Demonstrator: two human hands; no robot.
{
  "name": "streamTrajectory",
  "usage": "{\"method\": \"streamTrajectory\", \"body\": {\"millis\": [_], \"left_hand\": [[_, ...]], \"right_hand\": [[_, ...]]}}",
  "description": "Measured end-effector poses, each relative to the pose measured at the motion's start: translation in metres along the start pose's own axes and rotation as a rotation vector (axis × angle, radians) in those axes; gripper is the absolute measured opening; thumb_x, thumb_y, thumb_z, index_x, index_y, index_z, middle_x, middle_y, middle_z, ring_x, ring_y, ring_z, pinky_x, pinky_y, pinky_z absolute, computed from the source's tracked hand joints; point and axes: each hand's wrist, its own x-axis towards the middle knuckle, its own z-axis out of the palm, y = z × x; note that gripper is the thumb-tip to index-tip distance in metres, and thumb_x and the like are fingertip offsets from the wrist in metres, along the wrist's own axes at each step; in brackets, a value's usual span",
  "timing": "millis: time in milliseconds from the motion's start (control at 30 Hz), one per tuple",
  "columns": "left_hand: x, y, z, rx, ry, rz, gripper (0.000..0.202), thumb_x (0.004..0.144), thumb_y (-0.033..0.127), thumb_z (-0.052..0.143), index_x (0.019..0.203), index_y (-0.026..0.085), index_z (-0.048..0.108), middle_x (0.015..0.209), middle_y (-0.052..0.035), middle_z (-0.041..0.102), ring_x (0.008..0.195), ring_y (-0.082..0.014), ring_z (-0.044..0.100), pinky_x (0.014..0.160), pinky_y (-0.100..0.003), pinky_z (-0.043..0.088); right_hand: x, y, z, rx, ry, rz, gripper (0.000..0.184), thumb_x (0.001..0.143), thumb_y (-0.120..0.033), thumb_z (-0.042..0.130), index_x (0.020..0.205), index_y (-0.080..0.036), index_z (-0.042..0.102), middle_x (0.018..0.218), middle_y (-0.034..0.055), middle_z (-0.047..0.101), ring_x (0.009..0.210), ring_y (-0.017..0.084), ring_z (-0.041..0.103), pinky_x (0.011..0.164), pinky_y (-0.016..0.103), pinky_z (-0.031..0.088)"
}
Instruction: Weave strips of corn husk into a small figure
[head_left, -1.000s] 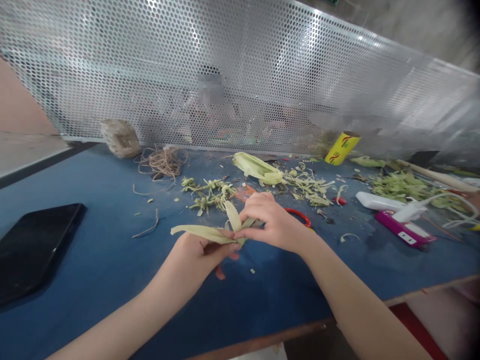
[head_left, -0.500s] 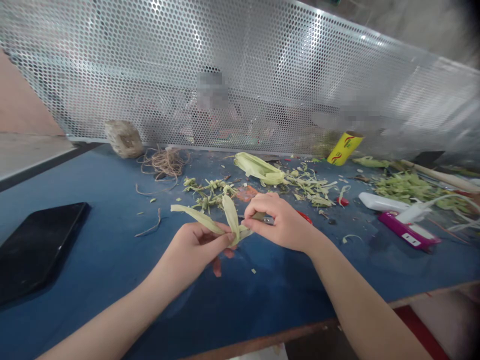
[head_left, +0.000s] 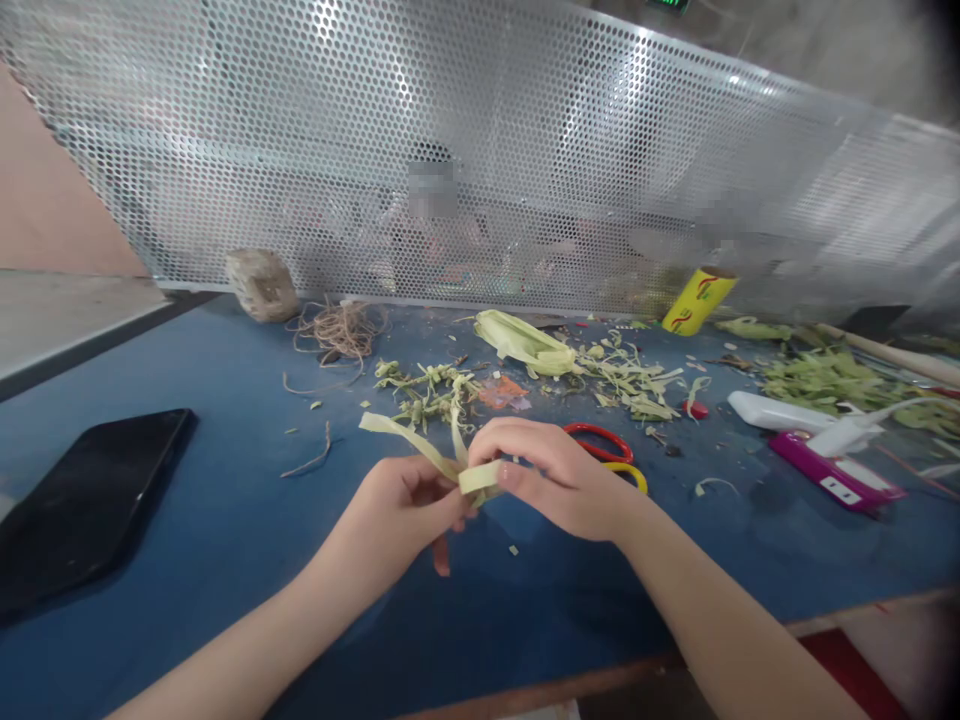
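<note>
Pale green corn husk strips (head_left: 409,432) cross between my two hands over the blue table. My left hand (head_left: 405,505) pinches them where they meet, thumb on top. With thumb and fingers, my right hand (head_left: 551,470) grips one strip that bends across the front of the crossing; its fingertips are close to the left thumb. Red-and-yellow handled scissors (head_left: 604,445) lie just behind the right hand, their blades hidden by it. Beyond the hands sits a small heap of knotted husk pieces (head_left: 427,385).
A larger husk bundle (head_left: 525,342), twine (head_left: 341,330), a yellow roll (head_left: 699,300) and a stone-like block (head_left: 261,285) lie toward the perforated metal screen (head_left: 300,130). A black tablet (head_left: 97,500) is at left; a purple power strip (head_left: 832,470) and husk scraps (head_left: 810,380) at right. Someone sits behind the screen.
My right hand has moved slightly left and down, folding a strip across the front of the crossing. The scissor handles now show more fully. The whole view has shifted a little.
</note>
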Motion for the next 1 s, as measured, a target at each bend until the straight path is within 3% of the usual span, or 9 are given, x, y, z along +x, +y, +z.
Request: {"method": "streamTrajectory", "body": {"millis": [67,233,300,433,567,667,767,867,1000], "left_hand": [[0.001,0.0,0.0,0.035,-0.008,0.006,0.015,0.065,0.024,0.059,0.054,0.014,0.057,0.047,0.0042,0.053,0.031,-0.0094,0.051,0.034,-0.019,0.04],[0.006,0.001,-0.002,0.024,-0.062,0.013,0.016,0.065,0.02,0.057,0.051,0.013,0.057,0.046,0.0043,0.054,0.032,-0.0095,0.053,0.036,-0.018,0.041],[0.007,0.002,-0.003,-0.022,-0.067,-0.024,0.016,0.064,0.021,0.059,0.05,0.013,0.056,0.046,0.0044,0.054,0.03,-0.0093,0.052,0.035,-0.019,0.041],[0.009,0.003,-0.005,-0.167,-0.02,-0.057,0.013,0.064,0.024,0.062,0.059,0.012,0.059,0.05,0.0048,0.055,0.031,-0.007,0.049,0.032,-0.019,0.042],[0.009,0.002,-0.006,-0.209,-0.02,-0.041,0.014,0.063,0.025,0.064,0.065,0.011,0.061,0.05,0.0046,0.054,0.033,-0.0064,0.048,0.032,-0.019,0.044],[0.008,0.003,-0.006,-0.191,-0.003,-0.018,0.015,0.061,0.025,0.064,0.067,0.011,0.061,0.048,0.0055,0.053,0.032,-0.007,0.048,0.032,-0.019,0.044],[0.007,0.003,-0.007,-0.135,0.008,0.012,0.015,0.062,0.025,0.063,0.069,0.011,0.06,0.046,0.0066,0.052,0.031,-0.0077,0.049,0.032,-0.019,0.044],[0.007,0.002,-0.007,-0.084,0.02,0.027,0.015,0.064,0.025,0.062,0.069,0.012,0.059,0.047,0.007,0.052,0.032,-0.0082,0.051,0.033,-0.019,0.045],[0.008,0.0,-0.008,-0.036,0.03,0.031,0.016,0.065,0.027,0.062,0.063,0.013,0.057,0.05,0.0065,0.052,0.032,-0.0081,0.051,0.035,-0.02,0.045]], "right_hand": [[0.0,-0.001,0.0,0.024,-0.019,0.01,0.026,0.09,-0.025,0.031,0.09,-0.016,0.055,0.088,0.005,0.058,0.084,0.012,0.053,0.078,0.025,0.041],[0.001,0.0,0.002,-0.016,0.004,0.073,0.01,0.08,-0.022,0.055,0.085,-0.016,0.06,0.086,0.0036,0.06,0.081,0.012,0.053,0.073,0.021,0.042],[0.001,0.0,0.001,0.034,0.009,0.099,0.013,0.082,-0.024,0.052,0.086,-0.016,0.061,0.087,0.0037,0.06,0.08,0.011,0.054,0.072,0.021,0.042],[0.002,0.006,-0.002,0.283,0.06,0.194,0.032,0.091,-0.024,0.029,0.094,-0.016,0.06,0.084,0.0045,0.06,0.078,0.011,0.056,0.071,0.025,0.044],[0.003,0.017,-0.003,0.608,0.046,0.242,0.023,0.088,-0.023,0.036,0.094,-0.014,0.057,0.084,0.0053,0.058,0.078,0.013,0.057,0.071,0.028,0.046],[0.002,0.02,-0.005,0.738,0.021,0.328,0.026,0.087,-0.033,0.037,0.089,-0.014,0.054,0.083,0.0055,0.055,0.074,0.013,0.056,0.069,0.03,0.046],[-0.001,0.016,-0.007,0.574,-0.039,0.439,0.027,0.081,-0.042,0.048,0.09,-0.016,0.051,0.081,0.0031,0.053,0.069,0.011,0.053,0.064,0.027,0.045],[-0.003,0.01,-0.008,0.37,-0.103,0.481,0.03,0.069,-0.032,0.065,0.092,-0.018,0.05,0.079,0.0002,0.053,0.07,0.01,0.051,0.063,0.024,0.043],[-0.005,0.009,-0.006,0.267,-0.106,0.534,0.019,0.073,-0.027,0.059,0.089,-0.018,0.05,0.073,-0.0011,0.054,0.066,0.01,0.051,0.058,0.022,0.042]]}}
